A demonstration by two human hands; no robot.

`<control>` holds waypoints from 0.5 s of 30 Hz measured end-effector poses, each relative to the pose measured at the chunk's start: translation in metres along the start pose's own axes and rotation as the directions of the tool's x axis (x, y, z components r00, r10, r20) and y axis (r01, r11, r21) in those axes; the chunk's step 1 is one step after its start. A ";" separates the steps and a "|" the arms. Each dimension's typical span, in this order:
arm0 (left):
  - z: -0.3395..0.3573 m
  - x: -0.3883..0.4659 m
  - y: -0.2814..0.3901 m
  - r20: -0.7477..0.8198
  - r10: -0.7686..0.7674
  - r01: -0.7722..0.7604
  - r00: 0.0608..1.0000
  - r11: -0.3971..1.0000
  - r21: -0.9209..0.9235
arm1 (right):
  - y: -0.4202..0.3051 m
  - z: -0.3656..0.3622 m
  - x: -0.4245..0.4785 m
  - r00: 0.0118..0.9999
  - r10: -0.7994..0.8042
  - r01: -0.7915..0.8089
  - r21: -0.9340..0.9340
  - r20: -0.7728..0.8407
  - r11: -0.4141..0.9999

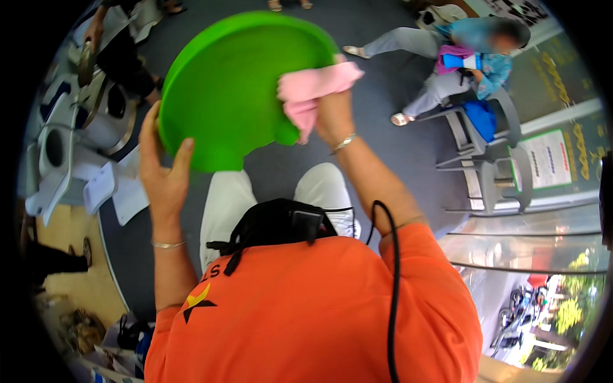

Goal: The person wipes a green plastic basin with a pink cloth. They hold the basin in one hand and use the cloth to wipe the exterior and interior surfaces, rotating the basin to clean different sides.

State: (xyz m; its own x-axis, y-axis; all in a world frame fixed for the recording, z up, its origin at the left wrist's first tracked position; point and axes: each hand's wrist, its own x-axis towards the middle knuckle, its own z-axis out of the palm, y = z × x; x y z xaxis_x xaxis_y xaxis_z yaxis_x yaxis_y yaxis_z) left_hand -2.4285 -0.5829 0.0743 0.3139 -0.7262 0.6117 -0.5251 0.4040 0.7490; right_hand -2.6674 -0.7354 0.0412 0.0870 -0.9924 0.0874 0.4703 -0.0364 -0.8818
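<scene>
A large green plastic basin-like piece [230, 81] with a raised rim and a notch in its near edge is held up in front of me. My left hand [165, 163] grips its left rim, thumb on the near side and fingers behind. At the right rim, my right hand [335, 107] holds a pink cloth [311, 88] against the green surface. Part of the right hand's fingers is hidden by the cloth. The green piece is slightly blurred.
A seated person [479, 62] is at the upper right, near grey chairs [483, 177] along a glass wall. White plastic seats [62, 148] stand at the left, with another person's hand [94, 32] above. Bags [129, 335] lie at the lower left.
</scene>
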 end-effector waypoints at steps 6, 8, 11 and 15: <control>0.053 -0.059 -0.020 -0.083 -0.223 0.193 0.971 0.942 -0.273 | 0.019 0.010 -0.011 0.988 0.104 -0.132 0.278 0.114 0.951; 0.061 -0.071 -0.023 -0.090 -0.188 0.168 0.978 0.966 -0.194 | 0.027 0.005 -0.016 0.971 0.197 -0.232 0.323 0.137 0.917; 0.045 -0.066 -0.040 0.069 -0.208 0.205 0.976 0.978 0.039 | 0.039 -0.015 -0.004 0.990 0.143 -0.141 0.141 -0.004 0.980; 0.023 -0.051 -0.032 0.237 -0.134 0.059 0.962 0.953 0.297 | 0.012 -0.061 0.049 0.735 -0.470 0.612 -0.777 0.488 0.150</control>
State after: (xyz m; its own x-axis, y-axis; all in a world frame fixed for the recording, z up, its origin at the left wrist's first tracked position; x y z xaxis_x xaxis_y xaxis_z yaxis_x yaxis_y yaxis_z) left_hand -2.4457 -0.5720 0.0132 0.1850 -0.8846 0.4281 -0.7166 0.1767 0.6747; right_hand -2.7110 -0.7915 0.0068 0.2716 -0.6549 0.7052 -0.5587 -0.7039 -0.4385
